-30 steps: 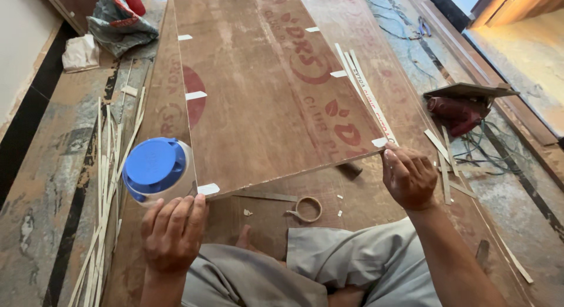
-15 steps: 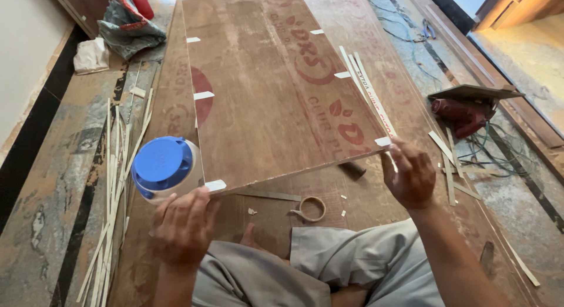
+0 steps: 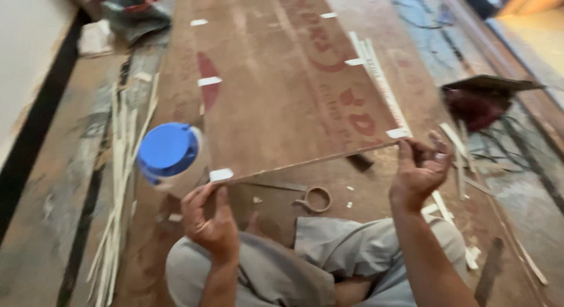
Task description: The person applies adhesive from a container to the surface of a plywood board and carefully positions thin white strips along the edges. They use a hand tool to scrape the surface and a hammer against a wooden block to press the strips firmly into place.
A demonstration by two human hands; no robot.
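Observation:
A large brown plywood board (image 3: 282, 90) with red print and white tape tabs on its edges lies in front of me. My left hand (image 3: 211, 219) grips its near left corner from below, beside a white tape tab (image 3: 221, 174). My right hand (image 3: 418, 172) holds the near right corner, fingers at another tape tab (image 3: 397, 132). The near edge of the board is lifted slightly off the floor. My knees in grey trousers (image 3: 329, 254) are just below.
A jar with a blue lid (image 3: 168, 149) stands left of the board. A roll of tape (image 3: 318, 199) lies under the near edge. Thin pale strips (image 3: 117, 184) lie at left, more strips at right (image 3: 452, 166). A dark red bag (image 3: 479, 104) sits right.
Both hands rose from the floor and my lap to the board's near corners and took hold of them. The view moved closer to the board.

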